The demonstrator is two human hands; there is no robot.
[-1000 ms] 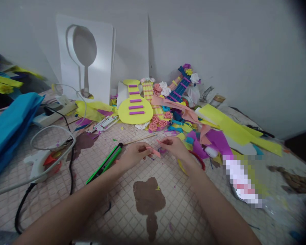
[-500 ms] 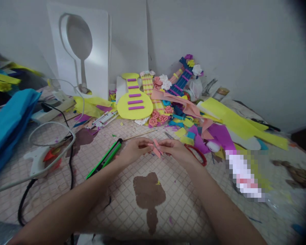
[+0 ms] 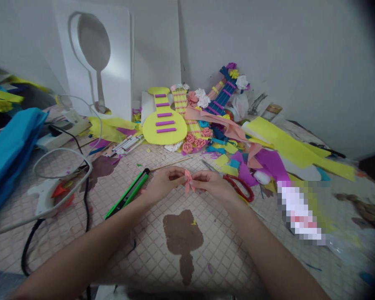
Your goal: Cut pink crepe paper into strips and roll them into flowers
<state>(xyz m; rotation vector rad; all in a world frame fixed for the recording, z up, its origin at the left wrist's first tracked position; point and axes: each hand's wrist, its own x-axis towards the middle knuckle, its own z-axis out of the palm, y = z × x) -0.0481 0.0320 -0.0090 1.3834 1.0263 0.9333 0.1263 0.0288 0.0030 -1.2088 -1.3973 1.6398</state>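
My left hand (image 3: 162,183) and my right hand (image 3: 212,184) meet over the tiled table (image 3: 137,246), fingertips pinched from both sides on a small pink foam strip (image 3: 188,182) that stands nearly upright between them. A green utility knife (image 3: 128,195) lies just left of my left wrist. Red-handled scissors (image 3: 240,187) lie just right of my right hand. Behind the hands a thin wooden stick (image 3: 171,163) rests on the table.
A yellow foam guitar (image 3: 164,118) and other decorated foam guitars (image 3: 220,96) lean at the wall, amid coloured foam scraps (image 3: 268,160). A white glue gun (image 3: 46,196) with cables sits left, beside blue foam (image 3: 9,150). A white cut-out board (image 3: 93,62) stands behind.
My hands have drawn closer together, and the pink strip has turned from lying slanted between them to nearly upright. The view has tilted down slightly.
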